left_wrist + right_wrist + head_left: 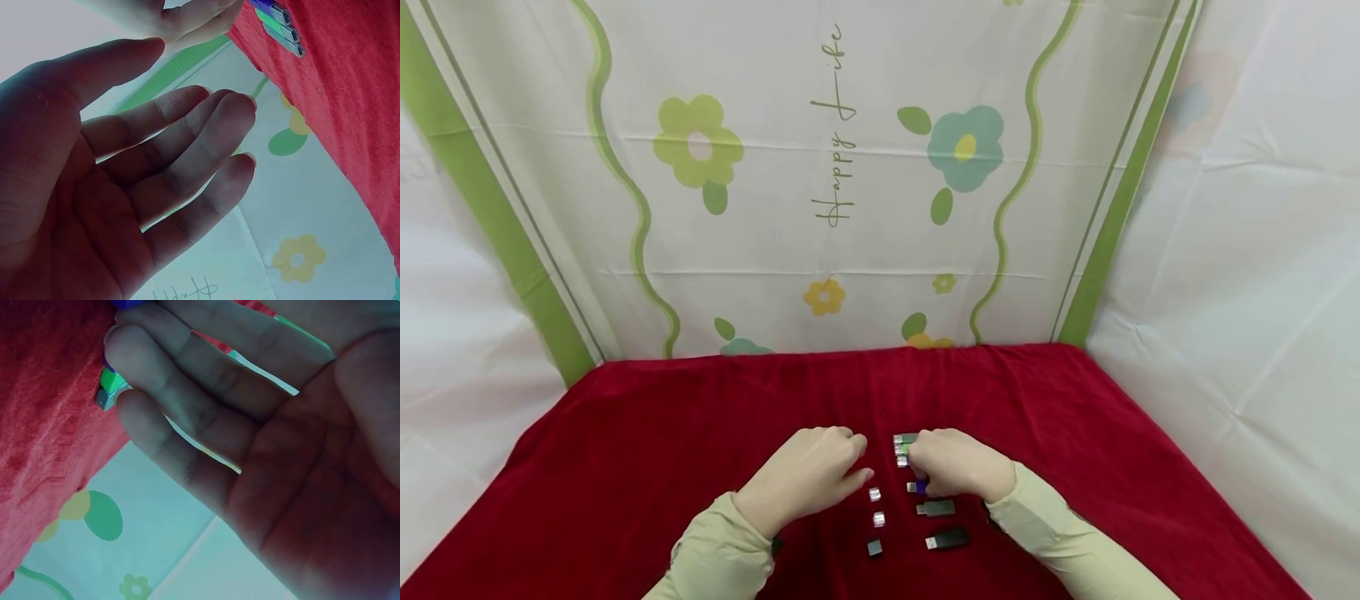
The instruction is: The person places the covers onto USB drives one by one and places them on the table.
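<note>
In the head view my right hand (958, 462) is over a column of USB sticks, its fingertips pinching a blue USB stick (921, 487). A bit of that blue stick (128, 303) shows at the fingertips in the right wrist view, the thumb tip out of frame. Beyond it lie a grey stick (286, 40), a green stick (276, 26) and a purple-blue stick (272, 10), side by side. My left hand (812, 471) hovers left of the column, fingers loosely bent and holding nothing. Nearest it are two silvery caps (875, 494) and a dark cap (875, 547).
Closer to me in the right column lie a grey USB stick (937, 507) and a black one (949, 538), metal plugs pointing left. All rest on a red cloth (662, 450) over the table. A flowered curtain (865, 167) hangs behind, with white sheets at both sides.
</note>
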Demonstrator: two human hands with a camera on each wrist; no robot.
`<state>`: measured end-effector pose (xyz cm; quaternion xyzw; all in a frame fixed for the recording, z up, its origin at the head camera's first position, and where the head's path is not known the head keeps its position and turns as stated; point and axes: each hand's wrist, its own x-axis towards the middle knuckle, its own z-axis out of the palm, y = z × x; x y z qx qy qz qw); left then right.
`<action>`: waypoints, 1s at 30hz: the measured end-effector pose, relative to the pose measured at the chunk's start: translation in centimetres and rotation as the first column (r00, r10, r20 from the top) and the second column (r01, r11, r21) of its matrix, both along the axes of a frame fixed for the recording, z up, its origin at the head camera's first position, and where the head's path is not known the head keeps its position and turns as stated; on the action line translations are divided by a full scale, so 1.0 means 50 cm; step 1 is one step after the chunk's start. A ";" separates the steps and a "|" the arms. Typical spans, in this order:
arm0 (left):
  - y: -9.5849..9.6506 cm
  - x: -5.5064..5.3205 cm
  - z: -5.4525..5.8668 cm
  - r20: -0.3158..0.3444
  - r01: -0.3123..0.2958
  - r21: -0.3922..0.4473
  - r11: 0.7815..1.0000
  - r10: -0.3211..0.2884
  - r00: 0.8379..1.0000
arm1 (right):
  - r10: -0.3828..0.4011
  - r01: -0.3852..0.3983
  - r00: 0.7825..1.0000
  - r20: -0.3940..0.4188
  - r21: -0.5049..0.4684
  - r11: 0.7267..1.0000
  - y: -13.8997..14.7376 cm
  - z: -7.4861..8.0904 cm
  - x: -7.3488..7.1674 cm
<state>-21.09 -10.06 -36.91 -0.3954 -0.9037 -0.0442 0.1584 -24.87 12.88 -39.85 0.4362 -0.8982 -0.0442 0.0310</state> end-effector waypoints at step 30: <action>0.006 0.002 -0.003 0.029 -0.011 -0.005 1.000 0.011 1.000 | 0.019 -0.019 0.998 -0.054 0.008 1.000 0.008 0.007 -0.002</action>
